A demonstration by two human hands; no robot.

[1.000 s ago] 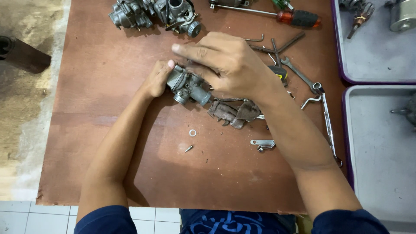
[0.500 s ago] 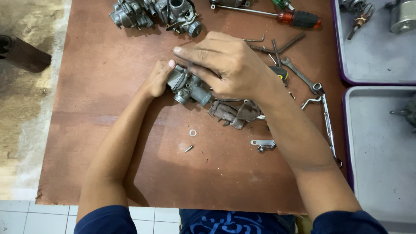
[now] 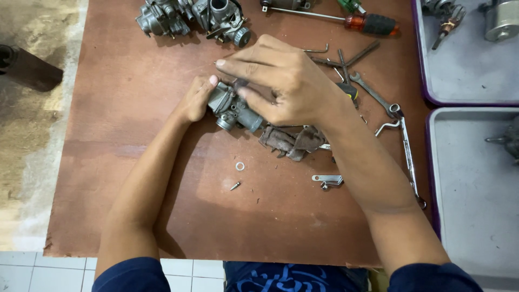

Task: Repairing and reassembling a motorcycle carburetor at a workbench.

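Note:
A grey metal carburetor lies on the brown board in the head view. My left hand grips its left end and steadies it. Over its top, my right hand pinches a small part on it with thumb and fingertips; that part is mostly hidden by the fingers. A dirty brown rag lies just right of the carburetor, below my right wrist.
Two more carburetors sit at the board's far edge. A red-handled screwdriver, hex keys and wrenches lie to the right. A washer, a small screw and a bracket lie near me. Grey trays stand at right.
My right hand's fingers have shifted slightly on top of the carburetor. The left hand and the carburetor have stayed in place.

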